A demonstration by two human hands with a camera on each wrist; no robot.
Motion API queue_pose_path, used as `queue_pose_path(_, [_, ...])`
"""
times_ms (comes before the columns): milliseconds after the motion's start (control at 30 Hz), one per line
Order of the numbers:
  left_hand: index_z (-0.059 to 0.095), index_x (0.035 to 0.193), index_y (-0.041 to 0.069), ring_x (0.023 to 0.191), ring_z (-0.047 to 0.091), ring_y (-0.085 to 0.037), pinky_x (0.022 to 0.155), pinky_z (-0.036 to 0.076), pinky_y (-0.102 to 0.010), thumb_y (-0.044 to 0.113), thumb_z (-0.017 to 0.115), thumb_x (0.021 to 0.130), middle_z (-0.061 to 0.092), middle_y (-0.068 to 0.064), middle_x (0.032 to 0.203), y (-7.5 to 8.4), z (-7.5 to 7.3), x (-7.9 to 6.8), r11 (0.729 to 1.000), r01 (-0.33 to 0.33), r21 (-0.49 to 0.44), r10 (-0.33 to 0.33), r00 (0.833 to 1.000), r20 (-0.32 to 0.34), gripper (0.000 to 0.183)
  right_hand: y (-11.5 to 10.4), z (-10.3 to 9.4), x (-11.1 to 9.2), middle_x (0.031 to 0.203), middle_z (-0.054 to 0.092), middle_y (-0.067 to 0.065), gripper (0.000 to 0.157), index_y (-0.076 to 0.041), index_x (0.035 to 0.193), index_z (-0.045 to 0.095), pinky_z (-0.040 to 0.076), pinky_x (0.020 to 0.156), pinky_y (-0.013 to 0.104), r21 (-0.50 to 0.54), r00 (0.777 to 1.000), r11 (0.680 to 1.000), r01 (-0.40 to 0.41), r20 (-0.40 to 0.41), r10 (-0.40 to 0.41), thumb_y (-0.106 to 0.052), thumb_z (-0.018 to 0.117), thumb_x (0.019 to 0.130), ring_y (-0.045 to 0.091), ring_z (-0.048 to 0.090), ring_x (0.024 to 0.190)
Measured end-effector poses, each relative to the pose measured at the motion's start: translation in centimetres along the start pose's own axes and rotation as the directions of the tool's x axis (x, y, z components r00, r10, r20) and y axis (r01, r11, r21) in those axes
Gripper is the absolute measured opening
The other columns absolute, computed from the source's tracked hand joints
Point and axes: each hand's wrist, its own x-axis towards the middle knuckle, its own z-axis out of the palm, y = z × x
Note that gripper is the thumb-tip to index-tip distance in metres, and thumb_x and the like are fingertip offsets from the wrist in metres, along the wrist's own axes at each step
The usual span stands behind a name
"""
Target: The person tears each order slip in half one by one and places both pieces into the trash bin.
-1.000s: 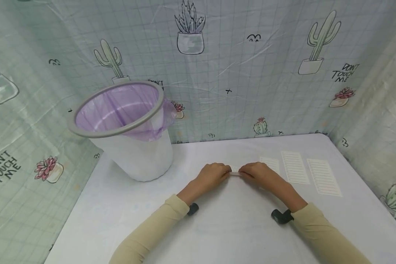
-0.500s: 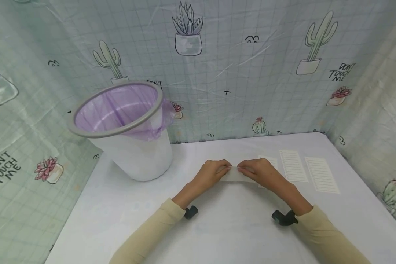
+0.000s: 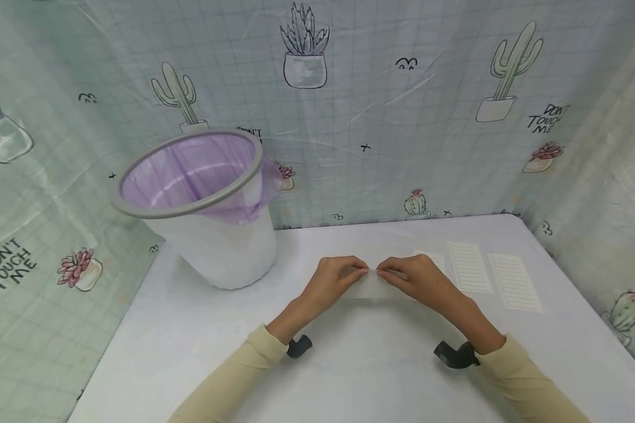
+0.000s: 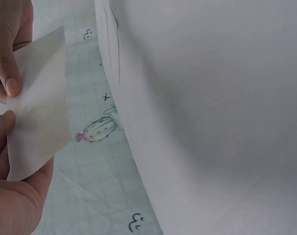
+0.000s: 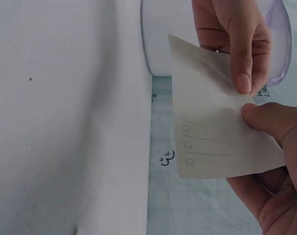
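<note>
A small sheet of paper (image 3: 373, 288) hangs from both hands, its broad face towards me. In the right wrist view the paper (image 5: 207, 122) shows printed lines with small square boxes along one edge. My left hand (image 3: 329, 279) pinches its upper edge between thumb and fingers. Close beside it, my right hand (image 3: 420, 277) pinches the same edge, the two sets of fingertips almost meeting. Seen from the left wrist, the paper (image 4: 40, 107) is slightly bowed and looks blank on most of its face. Some fingers are hidden behind the sheet.
Lined paper sheets lie at the right: one (image 3: 470, 267) in the middle, another (image 3: 515, 282) beside it, a third (image 3: 438, 262) partly behind my right hand. A white bin (image 3: 227, 258) with a purple liner (image 3: 190, 170) stands at the back left of the white table (image 3: 370, 376).
Both hands have come up from low over the table, moving slightly left. The paper first showed as a narrow strip between them; now its broad face shows below the fingers.
</note>
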Motion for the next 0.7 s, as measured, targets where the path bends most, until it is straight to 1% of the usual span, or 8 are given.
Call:
queue_pose_path(167, [0.078,0.103,0.007,0.104,0.071,-0.012,0.093,0.054,-0.026,0.018,0.069,0.099,0.078,0.0,0.102,0.3,-0.3,-0.4,1.0,-0.03,0.008,0.03,1.0,0.0,0.015,-0.5,0.0,-0.2,0.086,0.076,-0.004,0.007,-0.011,0.098,0.077,0.047,0.055,0.021,0.003,1.0,1.0,0.009,-0.017,-0.009,-0.009,0.076,0.091,-0.003,0.047,0.058])
queue_pose_path(300, [0.078,0.103,0.006,0.103,0.071,-0.012,0.092,0.055,-0.027,0.017,0.069,0.098,0.078,0.0,0.101,0.7,-0.7,-0.5,0.999,-0.04,0.001,0.04,0.999,-0.022,0.015,-0.9,-0.3,-0.1,0.087,0.077,-0.002,0.01,-0.011,0.098,0.077,0.046,0.054,0.02,0.011,0.998,0.999,0.043,-0.047,-0.043,-0.006,0.077,0.089,-0.005,0.046,0.057])
queue_pose_path(367, [0.078,0.103,0.007,0.102,0.072,-0.011,0.092,0.055,-0.027,0.017,0.07,0.098,0.078,0.0,0.101,1.0,-0.8,-0.5,0.999,-0.046,-0.01,0.046,0.998,-0.038,0.014,-1.1,-0.4,0.0,0.088,0.077,-0.001,0.013,-0.011,0.098,0.077,0.048,0.054,0.02,0.009,0.996,0.998,0.065,-0.069,-0.064,-0.004,0.078,0.088,-0.004,0.05,0.059])
queue_pose_path(433, [0.079,0.102,0.008,0.1,0.072,-0.011,0.09,0.056,-0.027,0.016,0.071,0.097,0.078,0.0,0.099,1.1,-1.0,-0.5,0.998,-0.061,-0.013,0.06,0.996,-0.061,0.013,-1.4,-0.5,0.0,0.089,0.078,-0.001,0.015,-0.011,0.098,0.077,0.05,0.056,0.021,0.007,0.993,0.997,0.08,-0.089,-0.079,-0.002,0.079,0.086,-0.001,0.059,0.062])
queue_pose_path(533, [0.079,0.101,0.007,0.098,0.072,-0.011,0.088,0.057,-0.027,0.016,0.071,0.097,0.078,-0.001,0.098,1.3,-1.2,-0.7,0.996,-0.091,-0.018,0.089,0.991,-0.095,0.012,-1.7,-0.7,0.1,0.09,0.078,-0.001,0.017,-0.011,0.098,0.078,0.054,0.06,0.022,-0.01,0.988,0.995,0.101,-0.116,-0.102,-0.001,0.08,0.085,0.006,0.07,0.071])
queue_pose_path(600, [0.079,0.101,0.007,0.097,0.073,-0.012,0.087,0.057,-0.026,0.015,0.072,0.096,0.078,-0.001,0.098,1.6,-1.3,-0.8,0.994,-0.109,-0.021,0.105,0.987,-0.121,0.012,-2.0,-0.9,0.3,0.09,0.079,0.0,0.018,-0.01,0.099,0.08,0.056,0.063,0.022,-0.007,0.984,0.994,0.11,-0.14,-0.11,-0.001,0.08,0.084,0.01,0.074,0.076])
queue_pose_path(700, [0.079,0.101,0.006,0.095,0.073,-0.011,0.085,0.057,-0.024,0.012,0.073,0.094,0.078,-0.002,0.097,1.9,-1.5,-1.0,0.992,-0.127,-0.028,0.121,0.982,-0.148,0.01,-2.2,-1.1,0.4,0.091,0.079,0.0,0.021,-0.009,0.099,0.081,0.057,0.067,0.02,0.013,0.976,0.991,0.133,-0.177,-0.129,0.001,0.082,0.08,0.012,0.075,0.079])
